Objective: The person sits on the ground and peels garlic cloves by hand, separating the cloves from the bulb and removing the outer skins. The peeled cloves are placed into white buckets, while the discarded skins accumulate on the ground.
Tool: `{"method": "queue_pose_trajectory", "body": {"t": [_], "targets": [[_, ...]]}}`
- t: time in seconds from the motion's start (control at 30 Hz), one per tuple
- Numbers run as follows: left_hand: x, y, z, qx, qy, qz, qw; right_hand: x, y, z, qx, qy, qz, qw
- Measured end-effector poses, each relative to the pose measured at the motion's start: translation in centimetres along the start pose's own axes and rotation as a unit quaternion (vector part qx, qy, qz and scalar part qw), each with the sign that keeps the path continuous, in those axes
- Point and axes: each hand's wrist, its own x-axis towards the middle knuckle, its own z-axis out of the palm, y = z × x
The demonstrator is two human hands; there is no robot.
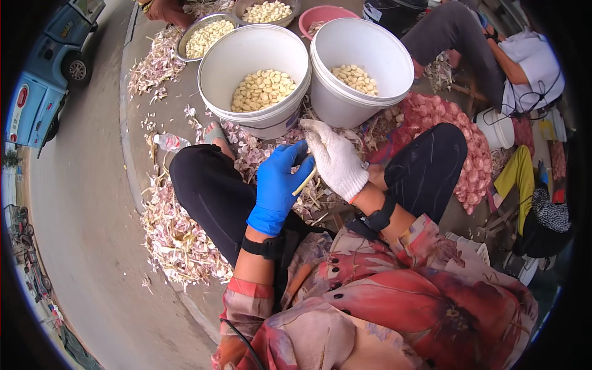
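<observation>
My left hand, in a blue rubber glove, is closed around a garlic stem, which sticks out below its fingers. My right hand, in a white knit glove, meets the left at the fingertips; what lies between them is mostly hidden, and whether it grips anything cannot be told. Just beyond the hands stand two white plastic buckets, the left bucket and the right bucket. Peeled garlic cloves lie in the left one, more cloves in the right one.
Garlic skins are heaped at left, near a plastic bottle. A red mesh sack of garlic bulbs lies at right. Metal bowls of cloves and a pink basin stand beyond the buckets. Other people sit nearby; a blue vehicle stands left.
</observation>
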Motion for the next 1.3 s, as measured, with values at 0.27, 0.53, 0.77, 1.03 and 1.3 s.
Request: {"method": "queue_pose_trajectory", "body": {"t": [0.27,0.53,0.77,1.03,1.3], "targets": [[0.1,-1.6,-2.2,-0.327,0.063,-0.204,0.921,-0.1,-3.7,0.0,-0.026,-0.034,-0.091,0.995],[1.9,-4.4,2.2,-0.078,0.181,-0.142,0.97,0.7,0.6,0.6,-0.155,-0.11,-0.112,0.975],[2.7,-4.7,2.1,-0.066,0.247,-0.177,0.95,4.5,1.7,0.6,-0.145,-0.209,-0.182,0.95],[2.4,-5.6,1.3,-0.155,0.252,-0.204,0.933,5.6,7.8,1.7,-0.017,-0.172,-0.134,0.976],[-0.6,-2.2,-2.8,0.047,0.232,-0.061,0.97,2.6,-5.3,3.1,-0.223,-0.124,-0.273,0.928]]}}
